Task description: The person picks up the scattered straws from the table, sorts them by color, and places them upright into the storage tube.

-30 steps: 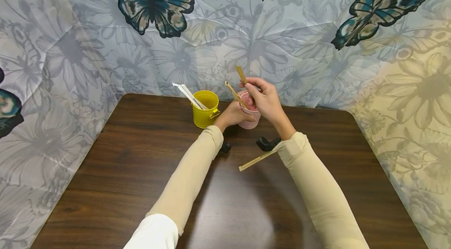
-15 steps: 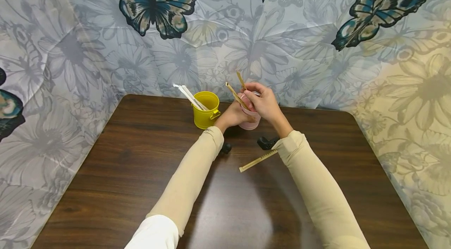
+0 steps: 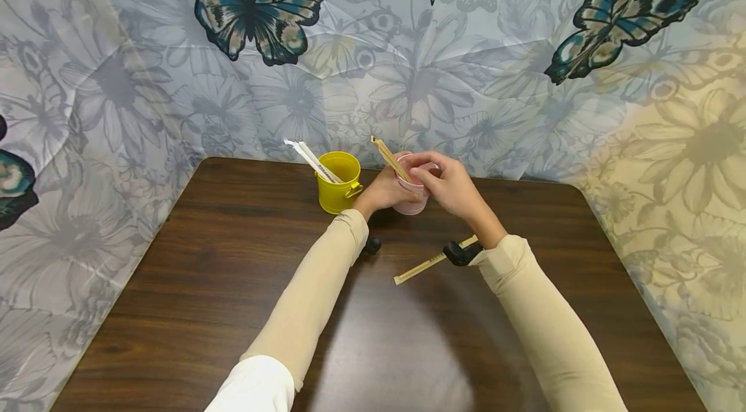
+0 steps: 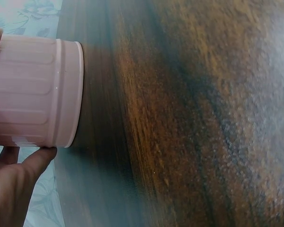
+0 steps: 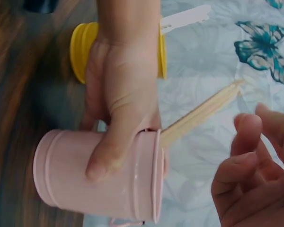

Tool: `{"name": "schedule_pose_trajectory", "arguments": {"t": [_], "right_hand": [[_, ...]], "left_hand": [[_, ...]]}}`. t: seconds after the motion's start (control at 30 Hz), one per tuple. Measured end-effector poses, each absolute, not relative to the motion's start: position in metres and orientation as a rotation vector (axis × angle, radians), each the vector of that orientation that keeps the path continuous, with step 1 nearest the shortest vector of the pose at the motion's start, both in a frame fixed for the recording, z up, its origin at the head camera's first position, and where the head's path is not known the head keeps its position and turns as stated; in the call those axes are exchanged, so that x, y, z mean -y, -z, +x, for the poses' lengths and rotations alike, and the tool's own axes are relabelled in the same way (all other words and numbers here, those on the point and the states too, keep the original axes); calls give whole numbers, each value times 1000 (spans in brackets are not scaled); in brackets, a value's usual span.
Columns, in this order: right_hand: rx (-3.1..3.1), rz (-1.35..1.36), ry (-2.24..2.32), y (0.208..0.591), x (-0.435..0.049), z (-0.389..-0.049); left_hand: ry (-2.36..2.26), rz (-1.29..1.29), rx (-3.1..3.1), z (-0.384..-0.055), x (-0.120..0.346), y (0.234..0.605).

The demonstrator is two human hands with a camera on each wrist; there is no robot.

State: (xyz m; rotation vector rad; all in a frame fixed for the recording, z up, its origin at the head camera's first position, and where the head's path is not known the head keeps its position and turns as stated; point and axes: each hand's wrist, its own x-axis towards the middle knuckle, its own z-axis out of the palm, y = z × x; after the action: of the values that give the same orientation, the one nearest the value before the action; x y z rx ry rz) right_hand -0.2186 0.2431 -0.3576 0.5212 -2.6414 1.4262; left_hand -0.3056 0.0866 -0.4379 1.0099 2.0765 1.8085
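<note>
My left hand (image 3: 381, 192) grips a small pink bucket (image 5: 125, 191) by its side, with the thumb laid along the wall in the right wrist view. In the left wrist view the base of the pink bucket (image 4: 28, 94) is close to the tabletop. Brown paper-wrapped straws (image 5: 203, 111) lean out over its rim, bunched together. My right hand (image 3: 451, 185) is right at the bucket's mouth, holding nothing, its fingers loosely bent in the right wrist view. One more brown wrapped straw (image 3: 419, 268) lies on the table below, partly hidden by the right wrist's black camera mount.
Left of the pink bucket stands a yellow bucket (image 3: 333, 198) with white wrapped straws (image 3: 315, 160) leaning out of it. Both buckets are near the far edge of the dark wooden table (image 3: 233, 269). A butterfly-patterned cloth (image 3: 466, 75) hangs behind it.
My right hand has lowered a brown wrapped straw into the pink bucket and let it go beside the other. The right wrist has shifted right, uncovering more of the straw on the table.
</note>
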Motion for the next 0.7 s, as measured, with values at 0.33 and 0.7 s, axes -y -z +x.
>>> {"name": "schedule_pose_trajectory", "arguments": {"t": [0.33,0.7], "right_hand": [[2838,796,-1089,380,-259,-176],[3055,795,-911,421,-274,-158]], "left_hand": [[-1799,877,-2155,-311,-93,459],[-1729,833,-2225,-313,-92,459]]}}
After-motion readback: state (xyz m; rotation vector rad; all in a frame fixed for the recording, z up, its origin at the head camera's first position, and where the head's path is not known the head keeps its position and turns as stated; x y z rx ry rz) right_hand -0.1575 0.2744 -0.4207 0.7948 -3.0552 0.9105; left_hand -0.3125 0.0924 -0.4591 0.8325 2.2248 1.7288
